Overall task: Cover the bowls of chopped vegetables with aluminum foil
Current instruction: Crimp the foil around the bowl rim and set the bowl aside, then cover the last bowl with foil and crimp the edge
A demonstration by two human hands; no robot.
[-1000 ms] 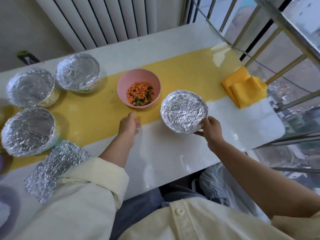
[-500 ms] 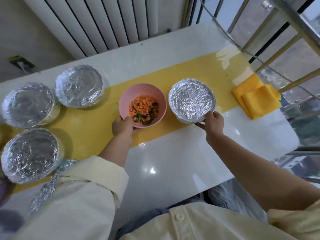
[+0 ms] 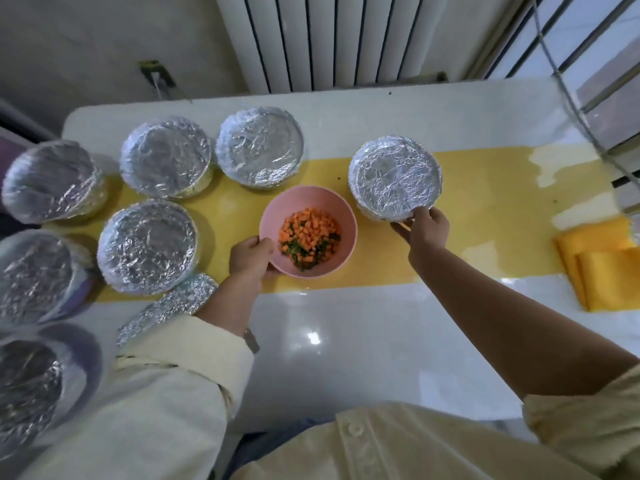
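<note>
The pink bowl (image 3: 346,230) stands upright at the centre of the frame on the yellow runner (image 3: 485,220), its open mouth facing up. It is round, so it has no long axis, and it carries no foil. Chopped vegetables (image 3: 309,237), orange cubes with green bits, lie heaped in its bottom. The left hand (image 3: 251,258) grips the bowl's lower-left rim, fingers curled round the wall and thumb at the rim. Just to the upper right, close beside the pink bowl, sits a foil-covered bowl (image 3: 394,178), its flat foil top facing up. The right hand (image 3: 427,226) holds its lower edge with curled fingers, one finger reaching along under the rim; whether it is lifted off the runner cannot be told. To the lower left a loose foil sheet (image 3: 176,303) lies crumpled, its long axis running from lower left to upper right, its lower end hidden by the left sleeve (image 3: 166,393). Six more foil-topped bowls (image 3: 166,157) cluster at the left of the frame. A folded yellow cloth (image 3: 602,271) lies at the right edge on the white table (image 3: 346,341), and a white radiator (image 3: 329,39) stands at the top.
</note>
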